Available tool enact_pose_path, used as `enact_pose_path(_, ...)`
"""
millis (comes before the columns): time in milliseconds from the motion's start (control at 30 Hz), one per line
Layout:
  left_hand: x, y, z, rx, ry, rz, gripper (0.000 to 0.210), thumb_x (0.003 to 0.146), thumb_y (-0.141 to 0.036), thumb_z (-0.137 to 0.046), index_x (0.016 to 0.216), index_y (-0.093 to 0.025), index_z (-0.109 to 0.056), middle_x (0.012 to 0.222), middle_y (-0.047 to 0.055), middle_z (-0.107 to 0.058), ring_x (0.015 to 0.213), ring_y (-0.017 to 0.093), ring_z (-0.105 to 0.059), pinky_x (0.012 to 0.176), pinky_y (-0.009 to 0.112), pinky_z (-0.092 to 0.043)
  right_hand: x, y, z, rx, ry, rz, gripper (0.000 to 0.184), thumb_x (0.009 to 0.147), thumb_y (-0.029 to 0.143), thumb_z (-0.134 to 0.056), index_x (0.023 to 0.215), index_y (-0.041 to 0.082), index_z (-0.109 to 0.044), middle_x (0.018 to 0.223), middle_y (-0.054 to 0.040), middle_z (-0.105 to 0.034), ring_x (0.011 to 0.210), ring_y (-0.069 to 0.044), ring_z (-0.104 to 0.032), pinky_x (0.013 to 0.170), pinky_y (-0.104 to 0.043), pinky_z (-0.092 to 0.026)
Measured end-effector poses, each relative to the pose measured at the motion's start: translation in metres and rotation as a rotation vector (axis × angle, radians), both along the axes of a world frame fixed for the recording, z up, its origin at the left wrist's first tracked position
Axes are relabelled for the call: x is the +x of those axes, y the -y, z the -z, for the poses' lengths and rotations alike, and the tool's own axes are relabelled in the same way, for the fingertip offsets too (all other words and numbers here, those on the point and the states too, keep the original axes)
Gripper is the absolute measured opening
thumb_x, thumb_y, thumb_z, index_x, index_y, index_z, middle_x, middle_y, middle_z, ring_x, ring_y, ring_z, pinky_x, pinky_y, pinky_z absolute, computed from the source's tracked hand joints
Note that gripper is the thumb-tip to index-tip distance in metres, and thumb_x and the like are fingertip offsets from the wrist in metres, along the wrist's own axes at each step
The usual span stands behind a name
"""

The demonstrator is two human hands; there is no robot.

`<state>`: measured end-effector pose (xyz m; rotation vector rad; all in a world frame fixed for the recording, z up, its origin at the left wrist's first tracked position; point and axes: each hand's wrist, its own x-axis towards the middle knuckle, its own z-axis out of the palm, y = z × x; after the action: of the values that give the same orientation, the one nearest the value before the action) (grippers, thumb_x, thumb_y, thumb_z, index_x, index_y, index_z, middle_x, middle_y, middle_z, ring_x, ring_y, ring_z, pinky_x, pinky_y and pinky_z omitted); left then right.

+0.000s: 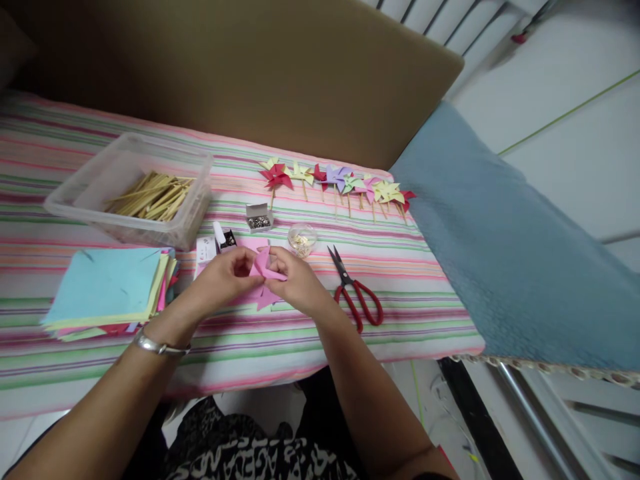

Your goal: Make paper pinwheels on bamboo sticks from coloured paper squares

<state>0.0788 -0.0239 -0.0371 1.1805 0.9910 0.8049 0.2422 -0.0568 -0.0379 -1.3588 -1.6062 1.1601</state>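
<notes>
Both hands pinch a pink paper pinwheel (pixel 263 267) whose blades are folded toward its middle. My left hand (pixel 227 270) is closed on its left side, and my right hand (pixel 295 277) grips the right side between thumb and fingers. More pink paper (pixel 250 244) lies beneath and behind the hands. Just beyond them stand a small open box of metal pins (pixel 259 219) and a round clear dish (pixel 302 240) with small pale pieces. A white box (pixel 205 251) and a black one (pixel 228 240) sit by my left hand, partly hidden. Whether a pin is in the pinwheel cannot be seen.
Red-handled scissors (pixel 356 293) lie right of my right hand. At left are a stack of coloured paper (pixel 107 283) and a clear plastic bin (pixel 193 223) of wooden sticks (pixel 153 197). Several finished pinwheels (pixel 338 177) line the back, before a brown board (pixel 240 73).
</notes>
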Motion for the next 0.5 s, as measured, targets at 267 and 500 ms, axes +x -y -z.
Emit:
enact_pose_path(267,0.013,0.011,0.013,-0.232,0.272,-0.210,0.028,0.058,-0.030,-0.082,0.081,-0.016,-0.071,0.076,0.003,-0.071,0.072,0.015,-0.063,0.070,0.025,-0.046,-0.016,-0.011,0.010,-0.115,-0.565,0.454,0.038,0.060,0.019,-0.068,0.096,0.021,-0.056,0.075,0.0021,-0.065,0.065,-0.013,-0.060,0.057,-0.021,-0.047)
enact_pose_path(500,0.019,0.015,0.010,-0.290,0.336,-0.315,0.022,0.054,-0.025,-0.084,0.069,-0.015,-0.072,0.065,0.002,-0.071,0.058,0.014,-0.061,0.060,0.025,-0.044,-0.033,-0.005,0.012,-0.157,-0.663,0.525,0.035,0.058,0.021,-0.070,0.089,0.021,-0.054,0.075,0.0030,-0.063,0.066,-0.014,-0.060,0.062,-0.024,-0.048)
